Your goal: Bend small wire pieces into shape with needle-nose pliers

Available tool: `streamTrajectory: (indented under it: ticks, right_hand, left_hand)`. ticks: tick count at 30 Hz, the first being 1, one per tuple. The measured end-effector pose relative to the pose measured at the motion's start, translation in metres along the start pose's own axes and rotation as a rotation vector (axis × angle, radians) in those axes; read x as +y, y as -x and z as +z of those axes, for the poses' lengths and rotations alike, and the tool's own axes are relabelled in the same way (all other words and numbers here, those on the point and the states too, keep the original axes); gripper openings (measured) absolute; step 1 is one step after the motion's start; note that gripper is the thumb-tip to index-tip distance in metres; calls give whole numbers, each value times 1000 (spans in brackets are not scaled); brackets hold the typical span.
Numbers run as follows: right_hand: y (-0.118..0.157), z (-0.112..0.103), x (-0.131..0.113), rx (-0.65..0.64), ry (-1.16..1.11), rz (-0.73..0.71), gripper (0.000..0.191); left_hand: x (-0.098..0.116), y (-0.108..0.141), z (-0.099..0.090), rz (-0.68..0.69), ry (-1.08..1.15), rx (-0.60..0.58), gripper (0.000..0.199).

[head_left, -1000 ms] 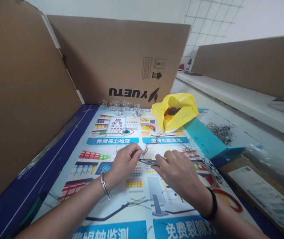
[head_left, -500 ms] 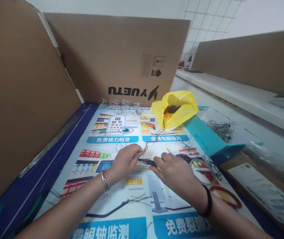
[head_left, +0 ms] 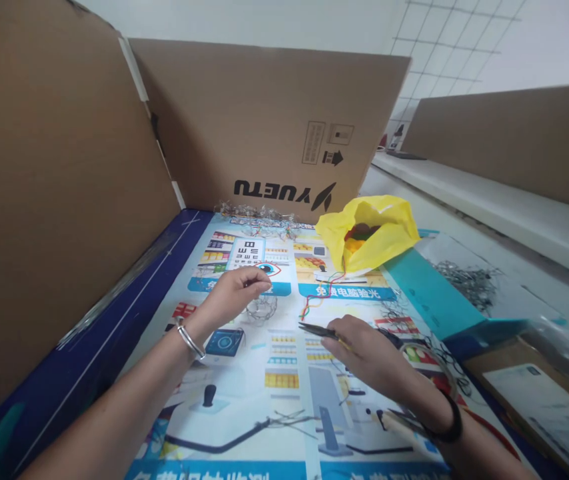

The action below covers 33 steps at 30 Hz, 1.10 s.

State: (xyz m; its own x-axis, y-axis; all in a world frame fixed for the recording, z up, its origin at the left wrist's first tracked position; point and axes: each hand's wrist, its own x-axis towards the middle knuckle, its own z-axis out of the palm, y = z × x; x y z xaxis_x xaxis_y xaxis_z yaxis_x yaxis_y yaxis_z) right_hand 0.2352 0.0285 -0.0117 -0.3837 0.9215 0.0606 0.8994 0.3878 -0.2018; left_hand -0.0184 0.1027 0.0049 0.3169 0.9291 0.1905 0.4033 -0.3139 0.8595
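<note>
My left hand [head_left: 239, 293] is raised over the printed sheet, thumb and fingers pinched together; what is between them, if anything, is too small to make out. A tangle of thin wire [head_left: 262, 309] shows just below its fingertips; I cannot tell whether they touch. My right hand [head_left: 359, 340] is closed around dark, pointed needle-nose pliers [head_left: 317, 330], with the jaws pointing left. Red, yellow and green wires [head_left: 323, 301] run from the yellow bag [head_left: 332, 233] to a spot just above the pliers' tips. Their near ends lie apart from both hands.
Wire scraps [head_left: 259, 217] line the foot of the cardboard wall [head_left: 244, 113]. Cut wires [head_left: 289, 420] lie on the printed sheet [head_left: 244, 373] in front. At the right are a labelled package [head_left: 539, 400], a turquoise box flap [head_left: 439, 293] and a dark wire heap [head_left: 469, 283].
My left hand has moved up and left, away from the pliers and the coloured wires. My right hand still holds the pliers, lower right of the wire ends. The camera view has shifted slightly.
</note>
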Motion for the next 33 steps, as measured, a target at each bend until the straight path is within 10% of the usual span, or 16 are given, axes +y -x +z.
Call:
streamTrajectory:
  ticks: [8,27,33]
  right_hand:
    - [-43,-25,-24,90,-115,-28,33]
    - [-71,6,-24,71,22,37,36]
    - [-74,16,-18,189,325,122,36]
  left_hand:
    - [4,1,-5,87,-38,30,13]
    - [-14,-4,7,-4,78,-14,19]
    - [-36,-14,1,40,-168,195,18]
